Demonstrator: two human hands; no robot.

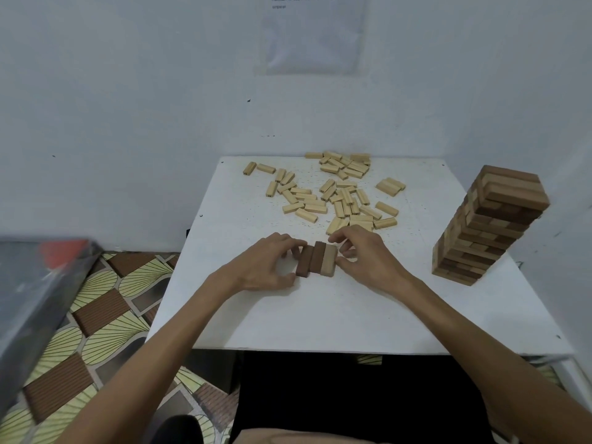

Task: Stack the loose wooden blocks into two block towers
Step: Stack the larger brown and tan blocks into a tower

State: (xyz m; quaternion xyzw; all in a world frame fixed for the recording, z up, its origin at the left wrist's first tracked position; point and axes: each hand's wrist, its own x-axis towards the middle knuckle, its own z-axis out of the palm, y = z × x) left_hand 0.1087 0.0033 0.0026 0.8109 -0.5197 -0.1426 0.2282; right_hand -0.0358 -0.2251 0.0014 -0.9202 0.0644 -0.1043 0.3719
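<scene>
A: Noted left hand [272,264] and right hand [362,254] clamped from either side on the flat row of three rectangular wooden blocks [315,259], two dark brown, one pale; it lay near centre on the white square table [320,315].

B: Hazards?

A: An uneven squeeze could skew it or pop the middle piece up; a crooked base would likely lean later layers; the tall brown-and-tan block tower [487,225] stood right, well apart, yet a swinging right forearm could topple it; the scattered pale loose blocks [333,193] lay far; reaching over might nudge the base.
</scene>
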